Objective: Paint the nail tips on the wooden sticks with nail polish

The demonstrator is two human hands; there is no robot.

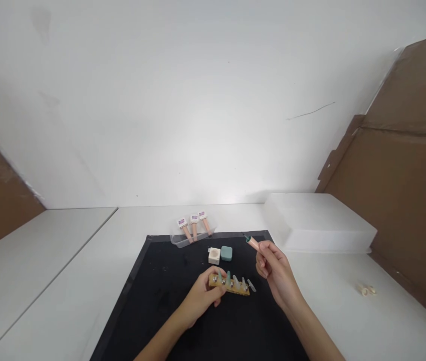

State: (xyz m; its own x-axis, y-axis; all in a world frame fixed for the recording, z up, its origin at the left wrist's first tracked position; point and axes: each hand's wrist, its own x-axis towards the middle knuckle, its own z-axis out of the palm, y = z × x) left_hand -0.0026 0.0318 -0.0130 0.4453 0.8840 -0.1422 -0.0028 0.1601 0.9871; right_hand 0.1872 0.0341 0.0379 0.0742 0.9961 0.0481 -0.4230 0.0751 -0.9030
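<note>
My left hand (204,295) grips the left end of a yellow-brown nail display stand (240,290). Several false nails (236,282) stand up from it on small silver ball-like mounts; those at the left look green, the others clear or whitish. Raised to the right of the stand, my right hand (275,268) pinches the pink handle of a nail polish brush (253,243), its dark tip pointing up and left, apart from the nails. Just beyond the stand sit a green square bottle (226,253) and a cream-coloured one (214,255), side by side on the black mat.
A clear plastic tray (178,242) at the mat's far edge holds three polish bottles (194,220) with pink handles. On the right stands a white box (318,220). Small cream ring-like pieces (365,289) lie on the white table. Brown cardboard (408,175) walls the right side.
</note>
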